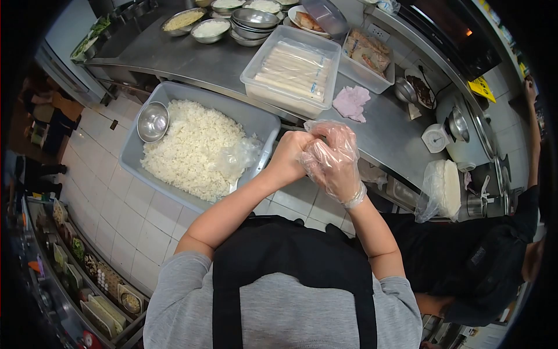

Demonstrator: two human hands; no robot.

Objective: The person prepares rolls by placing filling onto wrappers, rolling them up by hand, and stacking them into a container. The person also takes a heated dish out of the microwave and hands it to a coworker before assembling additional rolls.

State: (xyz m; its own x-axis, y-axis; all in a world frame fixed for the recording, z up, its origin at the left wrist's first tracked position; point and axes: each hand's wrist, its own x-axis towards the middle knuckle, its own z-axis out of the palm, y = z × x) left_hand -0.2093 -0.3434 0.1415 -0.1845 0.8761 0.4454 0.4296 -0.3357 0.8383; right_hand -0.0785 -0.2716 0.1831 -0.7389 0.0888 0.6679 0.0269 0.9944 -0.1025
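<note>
My left hand [289, 154] is bare and closed, pressed against my right hand [336, 160]. A clear plastic glove [349, 181] covers the right hand down to the wrist, and its fingers are curled. Where the two hands meet, their fingertips are hidden, and I cannot tell what is between them. Left of the hands stands a grey tub [129, 139] of cooked white rice [192, 145]. A metal bowl [153, 122] lies in the tub's left corner, and a crumpled clear plastic glove or bag [241, 154] rests on the rice at the right.
On the steel counter [401, 151] stand a clear box [290, 75] of wrapped pale sticks, a container of brown food [367, 55], a pink cloth [351, 103], a scale [435, 138] and several metal bowls [254, 20]. A person in black [471, 256] is close at the right.
</note>
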